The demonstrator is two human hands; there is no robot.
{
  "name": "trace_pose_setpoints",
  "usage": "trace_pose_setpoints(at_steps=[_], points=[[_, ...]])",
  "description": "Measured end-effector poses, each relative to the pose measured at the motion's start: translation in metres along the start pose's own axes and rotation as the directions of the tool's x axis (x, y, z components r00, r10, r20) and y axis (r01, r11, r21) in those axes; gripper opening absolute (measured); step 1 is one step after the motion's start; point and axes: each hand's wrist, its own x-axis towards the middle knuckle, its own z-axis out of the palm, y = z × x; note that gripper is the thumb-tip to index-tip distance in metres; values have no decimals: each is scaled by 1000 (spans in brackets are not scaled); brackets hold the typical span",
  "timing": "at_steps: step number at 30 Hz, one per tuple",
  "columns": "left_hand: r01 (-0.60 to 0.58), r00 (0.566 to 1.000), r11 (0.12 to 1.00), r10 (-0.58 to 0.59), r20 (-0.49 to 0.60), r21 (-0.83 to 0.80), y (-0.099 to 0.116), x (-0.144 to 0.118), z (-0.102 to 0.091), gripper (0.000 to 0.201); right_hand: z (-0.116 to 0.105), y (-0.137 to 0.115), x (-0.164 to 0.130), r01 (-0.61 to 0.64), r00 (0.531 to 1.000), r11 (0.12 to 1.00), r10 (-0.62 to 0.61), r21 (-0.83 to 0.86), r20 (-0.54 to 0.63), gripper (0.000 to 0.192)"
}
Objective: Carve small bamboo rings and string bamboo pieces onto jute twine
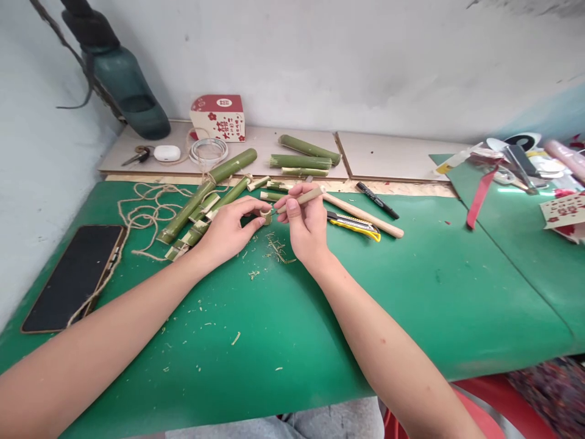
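Bamboo ring (266, 216) | pinched by left hand (227, 230) | right hand (305, 224) grips wooden-handled tool (299, 199), tip at ring

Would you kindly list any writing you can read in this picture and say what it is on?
Red and white box: red characters and flower marks on its front, too small to read.
Card at the right edge: red print, too blurred to read.
Utility knife, marker and phone: no legible text.
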Motion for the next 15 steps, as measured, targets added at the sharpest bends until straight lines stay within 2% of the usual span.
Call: trace_pose_setpoints(at_steps=[4, 7, 11, 15], points=[[-8, 1000, 1000, 8, 21, -8, 2, 0, 0, 23, 0, 0, 0, 29, 996, 995, -21, -91, 84, 16], [-6, 1000, 1000, 6, 20, -19, 1, 0, 0, 21, 2, -2, -2, 96, 986, 981, -70, -171, 148, 16], [21, 1000, 999, -21, 10, -38, 0, 0, 0, 24, 2, -3, -4, 131, 991, 971, -121, -202, 58, 16], [19, 1000, 1000, -18, 17, -20, -2, 0, 0, 27, 1, 2, -3, 113, 993, 974, -104, -197, 55, 17]])
